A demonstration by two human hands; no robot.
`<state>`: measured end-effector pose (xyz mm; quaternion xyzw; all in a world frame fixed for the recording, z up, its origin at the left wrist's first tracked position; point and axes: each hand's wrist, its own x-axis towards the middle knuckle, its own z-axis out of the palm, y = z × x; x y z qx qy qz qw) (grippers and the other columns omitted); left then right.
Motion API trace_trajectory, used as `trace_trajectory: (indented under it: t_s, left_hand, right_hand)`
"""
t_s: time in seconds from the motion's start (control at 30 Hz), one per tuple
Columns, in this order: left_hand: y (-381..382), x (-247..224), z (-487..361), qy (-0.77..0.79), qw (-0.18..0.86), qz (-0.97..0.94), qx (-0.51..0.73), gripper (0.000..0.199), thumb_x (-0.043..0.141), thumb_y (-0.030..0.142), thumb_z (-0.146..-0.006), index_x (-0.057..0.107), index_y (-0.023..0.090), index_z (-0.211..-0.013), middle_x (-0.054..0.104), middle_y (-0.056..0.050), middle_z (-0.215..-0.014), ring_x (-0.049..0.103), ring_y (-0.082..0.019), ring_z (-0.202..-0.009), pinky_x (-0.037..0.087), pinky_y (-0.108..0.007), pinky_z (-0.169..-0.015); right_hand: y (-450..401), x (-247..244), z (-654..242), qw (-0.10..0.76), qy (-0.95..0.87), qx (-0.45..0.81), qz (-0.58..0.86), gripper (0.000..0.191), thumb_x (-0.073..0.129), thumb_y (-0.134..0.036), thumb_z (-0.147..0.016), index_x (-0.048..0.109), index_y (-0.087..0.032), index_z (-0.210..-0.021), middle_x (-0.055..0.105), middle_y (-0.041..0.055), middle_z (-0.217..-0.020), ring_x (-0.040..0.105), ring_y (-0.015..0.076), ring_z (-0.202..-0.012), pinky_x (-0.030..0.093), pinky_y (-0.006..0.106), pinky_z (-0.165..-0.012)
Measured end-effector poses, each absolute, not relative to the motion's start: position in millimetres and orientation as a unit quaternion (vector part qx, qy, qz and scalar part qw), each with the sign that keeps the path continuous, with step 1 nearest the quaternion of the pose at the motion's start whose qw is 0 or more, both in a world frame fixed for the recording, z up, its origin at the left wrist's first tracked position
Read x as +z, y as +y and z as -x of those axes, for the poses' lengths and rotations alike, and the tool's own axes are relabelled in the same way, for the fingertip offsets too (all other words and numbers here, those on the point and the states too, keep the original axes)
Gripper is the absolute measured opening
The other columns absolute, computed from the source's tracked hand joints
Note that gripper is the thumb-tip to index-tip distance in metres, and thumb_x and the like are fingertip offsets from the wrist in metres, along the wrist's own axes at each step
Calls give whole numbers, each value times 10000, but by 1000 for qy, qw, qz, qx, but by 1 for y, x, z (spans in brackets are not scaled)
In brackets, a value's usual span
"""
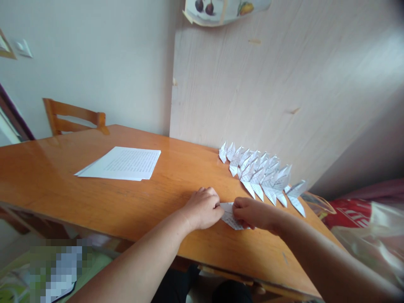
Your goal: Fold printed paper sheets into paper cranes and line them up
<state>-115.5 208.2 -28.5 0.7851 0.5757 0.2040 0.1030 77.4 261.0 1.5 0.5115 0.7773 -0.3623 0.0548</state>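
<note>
A small piece of folded printed paper (229, 218) lies on the wooden table near its front edge. My left hand (205, 208) is closed at the paper's left edge, thumb and fingers meeting there. Over the right part of the paper, my right hand (248, 212) is curled with its fingers pressed on it, hiding that side. Beyond my hands, rows of folded paper pieces with upright pointed tips (260, 172) stand on the table, several in each row.
A stack of printed sheets (126, 164) lies on the table (176, 168) to the left. Behind it stands a wooden chair (75, 115). A pale board (236, 84) rises along the table's back edge. Bags, one of them red (347, 216), sit past the right edge.
</note>
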Motion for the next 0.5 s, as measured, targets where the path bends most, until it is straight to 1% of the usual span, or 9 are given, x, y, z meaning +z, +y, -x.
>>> trace_trajectory:
  t_s: [0.1, 0.17, 0.3, 0.5]
  left_hand:
    - [207, -29, 111, 590, 88, -775, 211, 281, 571, 430, -864, 634, 198, -718, 616, -82, -984, 568, -248, -934, 440, -351, -798]
    - [206, -29, 109, 596, 83, -769, 215, 323, 621, 500, -833, 632, 202, -709, 609, -81, -993, 562, -259, -942, 432, -361, -790]
    - [206, -31, 108, 599, 83, -767, 215, 297, 696, 501, -779, 639, 214, -727, 598, -69, -1007, 552, -266, -960, 425, -361, -781]
    - [207, -29, 111, 594, 101, -771, 204, 275, 685, 492, -791, 648, 222, -758, 586, -68, -1031, 546, -267, -978, 429, -357, -786]
  right_hand:
    - [262, -1, -80, 47, 780, -368, -504, 28, 502, -195, -748, 483, -212, -734, 562, -20, -581, 488, 103, -476, 332, 215, -439]
    - [262, -2, -80, 43, 781, -368, -502, 34, 514, -188, -732, 491, -211, -743, 559, -25, -574, 486, 103, -476, 326, 215, -438]
    - [260, -1, -79, 38, 786, -358, -503, 69, 530, -174, -711, 510, -207, -767, 566, -27, -588, 492, 104, -498, 314, 217, -444]
    - [260, 0, -77, 40, 791, -340, -507, 95, 578, -194, -713, 495, -207, -754, 561, -31, -596, 484, 100, -521, 294, 220, -444]
